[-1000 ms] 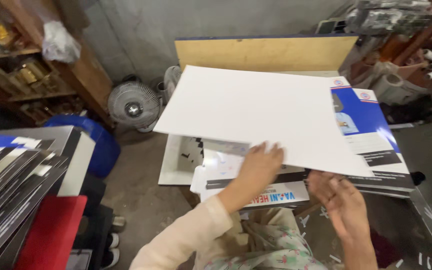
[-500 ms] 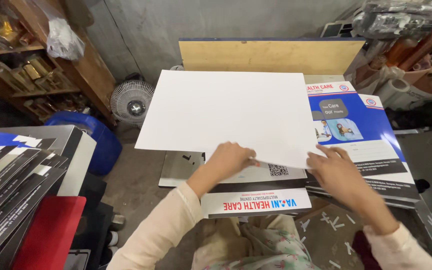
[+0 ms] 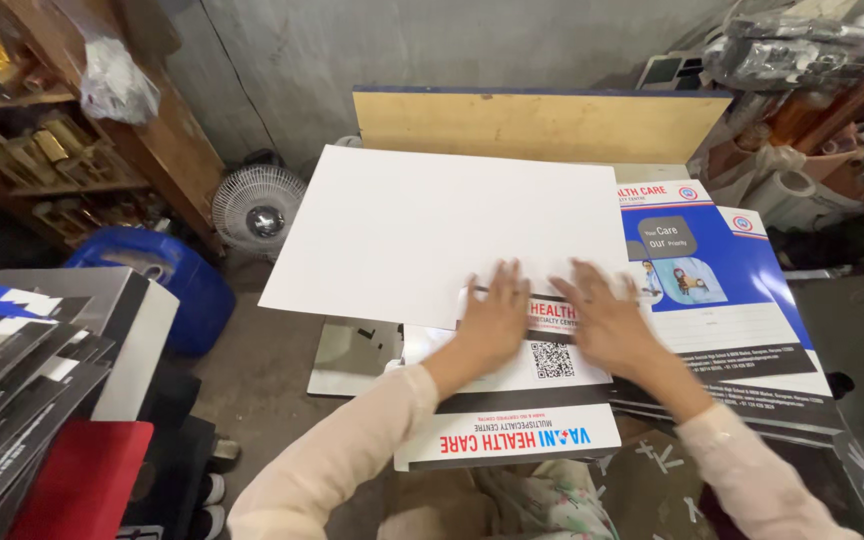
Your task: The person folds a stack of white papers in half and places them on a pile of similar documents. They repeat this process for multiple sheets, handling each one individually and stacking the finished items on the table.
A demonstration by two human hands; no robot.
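Cluttered workshop, bench [image 3: 542, 125] stacked with printed posters [image 3: 712, 300]. Left hand [image 3: 497, 320] and right hand [image 3: 607, 320] lie flat, fingers spread and released, on white sheet [image 3: 432, 225].

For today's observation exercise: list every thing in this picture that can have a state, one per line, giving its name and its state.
Left hand: open, flat on the white sheet's near edge.
Right hand: open, flat beside it.
White sheet: lying flat, blank side up.
Printed posters: stacked flat, partly covered by the sheet.
Fan: standing on the floor; running or not, cannot tell.

grey wall [image 3: 432, 40] | wooden shelves [image 3: 42, 150] left | concrete floor [image 3: 262, 370] | table fan [image 3: 256, 212]
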